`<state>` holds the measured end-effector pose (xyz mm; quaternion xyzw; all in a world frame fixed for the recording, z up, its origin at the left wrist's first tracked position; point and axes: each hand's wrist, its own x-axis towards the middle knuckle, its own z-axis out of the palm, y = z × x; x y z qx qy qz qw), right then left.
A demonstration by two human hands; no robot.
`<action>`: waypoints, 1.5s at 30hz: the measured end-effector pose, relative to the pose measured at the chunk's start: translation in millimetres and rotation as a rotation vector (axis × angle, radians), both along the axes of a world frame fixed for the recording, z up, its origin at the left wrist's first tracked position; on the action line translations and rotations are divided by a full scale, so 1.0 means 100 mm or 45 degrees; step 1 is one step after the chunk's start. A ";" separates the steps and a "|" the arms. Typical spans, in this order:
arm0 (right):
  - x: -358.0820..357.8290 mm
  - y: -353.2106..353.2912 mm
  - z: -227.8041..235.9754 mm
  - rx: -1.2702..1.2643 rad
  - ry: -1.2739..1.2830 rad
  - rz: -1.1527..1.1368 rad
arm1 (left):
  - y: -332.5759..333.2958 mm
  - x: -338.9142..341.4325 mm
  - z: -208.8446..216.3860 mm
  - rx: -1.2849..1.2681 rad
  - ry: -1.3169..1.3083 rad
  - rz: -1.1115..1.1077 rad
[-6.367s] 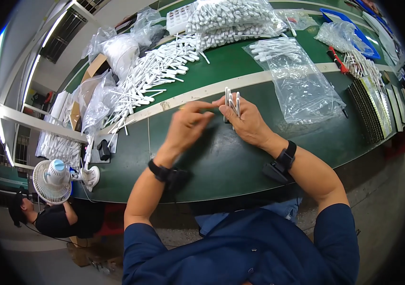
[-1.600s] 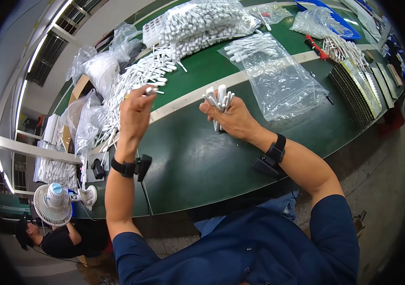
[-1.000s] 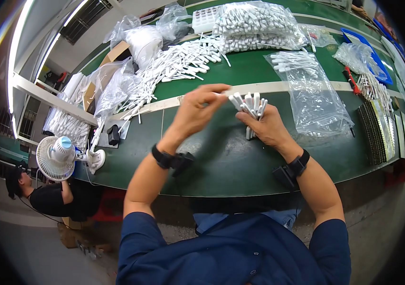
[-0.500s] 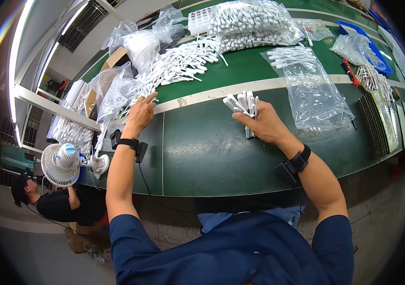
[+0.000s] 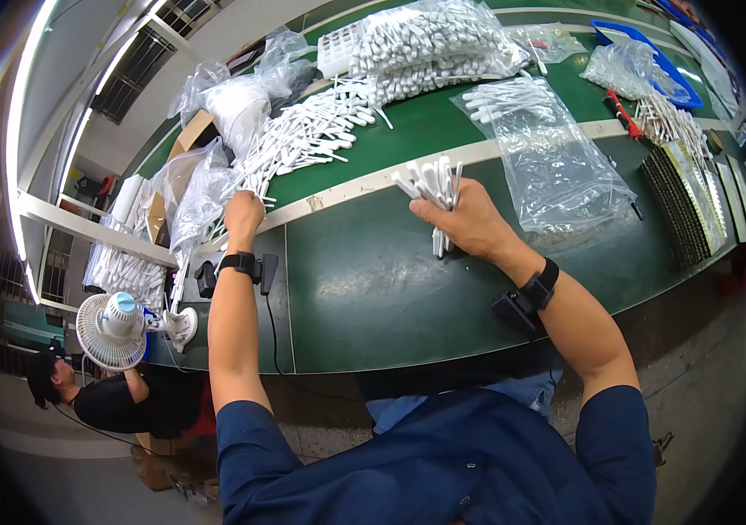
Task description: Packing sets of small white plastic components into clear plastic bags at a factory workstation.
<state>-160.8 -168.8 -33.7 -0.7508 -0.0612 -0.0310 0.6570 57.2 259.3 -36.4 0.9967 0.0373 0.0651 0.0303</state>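
My right hand [image 5: 476, 220] is closed round a bundle of slim white plastic sticks [image 5: 432, 185] with thicker ends, held upright above the green bench. The thick ends fan out over the top of my fist, and thin stems show below it. My left hand [image 5: 244, 213] is at the near edge of a loose heap of the same white sticks [image 5: 303, 140]. Its fingers are curled in among them, and the fingertips are hidden; a stick end shows beside the hand. A clear plastic bag [image 5: 557, 166] with several sticks at its mouth lies right of my right hand.
A large full bag of white sticks [image 5: 434, 39] lies at the back. At the right are a blue tray [image 5: 683, 83], red-handled pliers [image 5: 623, 115] and a stack of dark ridged strips [image 5: 677, 201]. A small fan [image 5: 112, 331] is clipped at left, near another person [image 5: 119, 398].
My left fingers, stretched out before, have curled down at the heap's edge. My right hand still grips its bundle. The whole view has shifted and turned slightly.
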 end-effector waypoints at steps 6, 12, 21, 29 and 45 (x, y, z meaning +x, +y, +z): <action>0.04 -0.09 -0.05 0.152 -0.007 -0.060 | -0.13 -0.40 0.16 -0.853 0.196 0.014; -0.01 -0.02 0.04 0.259 0.097 -0.089 | -1.02 -1.38 0.09 -1.771 0.066 -0.237; -0.10 0.23 0.01 0.573 0.009 -0.023 | -2.22 -2.16 0.01 -1.237 -0.059 -0.996; -0.19 0.17 0.06 0.193 -0.169 -0.090 | -2.10 -1.89 0.20 -0.812 -0.279 -1.331; -0.07 0.04 0.06 0.029 -0.003 -0.004 | -0.33 -0.59 0.11 0.680 0.007 -0.874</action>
